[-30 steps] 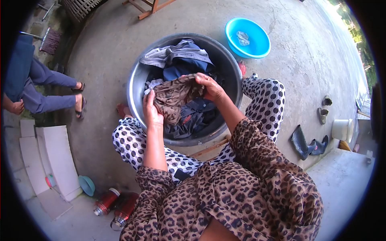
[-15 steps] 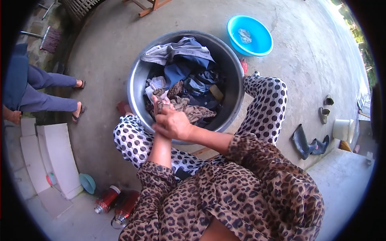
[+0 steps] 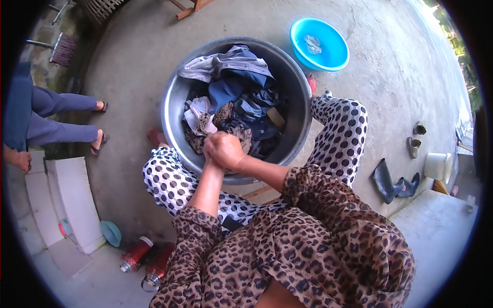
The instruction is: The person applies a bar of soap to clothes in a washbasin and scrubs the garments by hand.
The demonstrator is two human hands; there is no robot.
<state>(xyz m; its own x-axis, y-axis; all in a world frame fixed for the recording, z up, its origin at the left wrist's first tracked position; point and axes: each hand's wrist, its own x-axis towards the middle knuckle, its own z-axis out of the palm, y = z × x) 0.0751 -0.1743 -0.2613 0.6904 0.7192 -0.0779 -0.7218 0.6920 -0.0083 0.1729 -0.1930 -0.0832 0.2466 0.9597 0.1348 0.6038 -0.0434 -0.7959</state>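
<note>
A large metal basin [image 3: 172,102] stands between my knees, full of wet-looking clothes. My right hand [image 3: 228,150] is closed, pressed over my left hand [image 3: 211,160] at the basin's near side. Brown patterned cloth [image 3: 241,134] bunches out beside and beyond the two fists, and they grip it. Most of my left fingers are hidden under the right hand. Farther into the basin lie a blue garment [image 3: 226,90], a grey garment [image 3: 221,62], a whitish cloth [image 3: 197,110] and a yellowish-brown block [image 3: 276,117].
A bright blue plastic basin [image 3: 334,49] holding something clear and crumpled sits beyond, to the right. Another person [image 3: 61,118] in sandals stands at left. Red thermos flasks [image 3: 136,254] lie near the lower left. Dark boots [image 3: 393,185] and a white bucket [image 3: 438,167] are at right.
My hands have drawn together into a tighter clasp; the spread fingers are now folded. They have shifted slightly right, and more of the whitish cloth shows.
</note>
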